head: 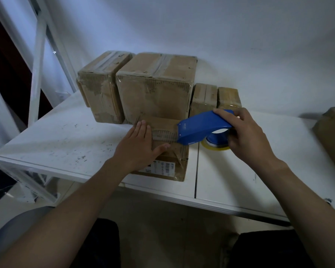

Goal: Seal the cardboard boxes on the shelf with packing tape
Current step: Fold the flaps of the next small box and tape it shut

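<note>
Here, a blue dispenser [203, 126] met a small carton [168, 163] on the scuffed white shelf [66, 140].
Nearest, the left hand [138, 144] lay flat, fingers straight, on the carton's worn brown cardboard top, above a printed label [162, 168] on its near face. Just right, the right hand [246, 136] curled round the smooth plastic dispenser, whose front edge touched the carton top; a yellowish tape roll [215, 148] showed under it. Farther back, four scuffed, taped boxes [155, 88] stood in a row by the wall [240, 45].
</note>
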Demonstrator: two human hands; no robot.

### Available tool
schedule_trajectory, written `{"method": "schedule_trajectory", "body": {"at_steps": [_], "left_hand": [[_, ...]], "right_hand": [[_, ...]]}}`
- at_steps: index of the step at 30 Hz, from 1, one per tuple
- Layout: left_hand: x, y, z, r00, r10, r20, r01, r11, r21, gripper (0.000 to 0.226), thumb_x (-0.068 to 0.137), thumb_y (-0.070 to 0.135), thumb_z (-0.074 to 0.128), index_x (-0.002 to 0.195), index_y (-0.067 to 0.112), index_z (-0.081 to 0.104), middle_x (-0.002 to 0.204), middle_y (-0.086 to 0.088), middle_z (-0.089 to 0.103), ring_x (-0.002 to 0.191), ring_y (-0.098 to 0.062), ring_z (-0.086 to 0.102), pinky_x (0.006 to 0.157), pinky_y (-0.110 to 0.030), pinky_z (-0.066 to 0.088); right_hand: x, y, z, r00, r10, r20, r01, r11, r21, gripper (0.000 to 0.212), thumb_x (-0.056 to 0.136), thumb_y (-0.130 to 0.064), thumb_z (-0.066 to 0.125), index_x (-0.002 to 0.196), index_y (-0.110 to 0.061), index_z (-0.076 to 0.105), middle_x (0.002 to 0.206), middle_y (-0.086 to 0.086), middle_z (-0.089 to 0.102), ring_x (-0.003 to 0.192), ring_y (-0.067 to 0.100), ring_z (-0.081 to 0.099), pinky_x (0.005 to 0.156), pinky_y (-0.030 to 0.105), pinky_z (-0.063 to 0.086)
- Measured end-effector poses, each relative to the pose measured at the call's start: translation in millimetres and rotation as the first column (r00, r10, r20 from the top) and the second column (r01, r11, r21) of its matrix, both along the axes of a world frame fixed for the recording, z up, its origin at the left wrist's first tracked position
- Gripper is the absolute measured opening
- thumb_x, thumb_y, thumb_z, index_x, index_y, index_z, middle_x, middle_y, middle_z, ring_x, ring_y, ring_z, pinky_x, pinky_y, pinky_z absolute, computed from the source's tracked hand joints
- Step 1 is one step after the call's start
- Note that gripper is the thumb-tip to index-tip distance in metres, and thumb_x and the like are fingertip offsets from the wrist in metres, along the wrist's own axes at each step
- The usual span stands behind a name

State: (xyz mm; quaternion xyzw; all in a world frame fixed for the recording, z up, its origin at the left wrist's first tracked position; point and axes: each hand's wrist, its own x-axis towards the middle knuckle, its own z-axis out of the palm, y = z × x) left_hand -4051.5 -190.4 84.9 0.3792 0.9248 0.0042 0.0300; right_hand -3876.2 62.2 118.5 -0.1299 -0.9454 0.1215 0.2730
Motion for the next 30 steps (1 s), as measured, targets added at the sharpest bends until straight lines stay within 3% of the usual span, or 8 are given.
{"method": "schedule_trajectory", "body": {"at_steps": [6, 16, 21, 25, 30], "left_hand": [[-0.2, 0.7, 0.9, 1.0, 0.005, 0.013, -0.005, 1.0, 0.001, 0.116, 0.077, 0.087, -0.008, 0.158, 0.005, -0.001, 0.166, -0.013, -0.007, 0.154, -0.022, -0.006, 0.123, -0.034, -0.004], [4.8, 4.2, 5.7, 1.0, 0.012, 0.005, -0.012, 1.0, 0.003, 0.113, 0.077, 0.085, -0.008, 0.159, 0.008, 0.003, 0.167, -0.013, -0.005, 0.154, -0.023, -0.005, 0.122, -0.035, -0.004], [11.4, 9.9, 5.4, 0.998, 0.023, -0.057, -0.023, 1.0, 0.005, 0.118, 0.069, 0.086, -0.018, 0.16, 0.016, 0.009, 0.167, -0.012, 0.001, 0.154, -0.029, 0.0, 0.125, -0.043, 0.0], [23.9, 25.2, 8.1, 0.997, -0.039, -0.061, 0.039, 0.999, -0.007, 0.112, 0.069, 0.085, -0.021, 0.159, 0.023, 0.003, 0.168, -0.005, -0.003, 0.154, -0.03, -0.002, 0.124, -0.053, 0.003], [49.2, 52.1, 11.2, 0.982, -0.187, 0.028, 0.186, 0.982, 0.01, 0.1, 0.077, 0.083, -0.003, 0.159, 0.025, -0.003, 0.168, 0.0, -0.009, 0.154, -0.021, -0.009, 0.121, -0.06, -0.002]], "right_hand": [[27.0, 36.2, -2.3, 0.996, -0.074, -0.058, 0.076, 0.997, 0.029, 0.079, 0.082, 0.006, 0.064, 0.146, -0.036, 0.047, 0.126, 0.006, 0.047, 0.099, 0.028, 0.055, 0.074, 0.043, 0.056], [30.2, 37.0, -29.7, 0.997, -0.069, 0.022, 0.069, 0.998, 0.008, 0.075, 0.085, 0.004, 0.064, 0.147, -0.035, 0.045, 0.128, 0.008, 0.047, 0.105, 0.029, 0.054, 0.072, 0.041, 0.056], [22.8, 33.6, -36.7, 0.999, -0.02, 0.035, 0.02, 1.0, 0.019, 0.075, 0.086, 0.005, 0.06, 0.148, -0.034, 0.045, 0.126, 0.007, 0.047, 0.104, 0.029, 0.054, 0.072, 0.041, 0.056], [19.7, 33.3, -40.8, 1.0, -0.007, 0.031, 0.007, 1.0, 0.021, 0.074, 0.086, 0.005, 0.06, 0.148, -0.034, 0.044, 0.126, 0.008, 0.047, 0.105, 0.03, 0.053, 0.071, 0.044, 0.057], [19.0, 31.1, -42.2, 0.999, -0.011, 0.036, 0.009, 0.999, 0.049, 0.075, 0.086, 0.005, 0.061, 0.148, -0.033, 0.044, 0.126, 0.01, 0.047, 0.104, 0.031, 0.053, 0.069, 0.045, 0.057]]}}
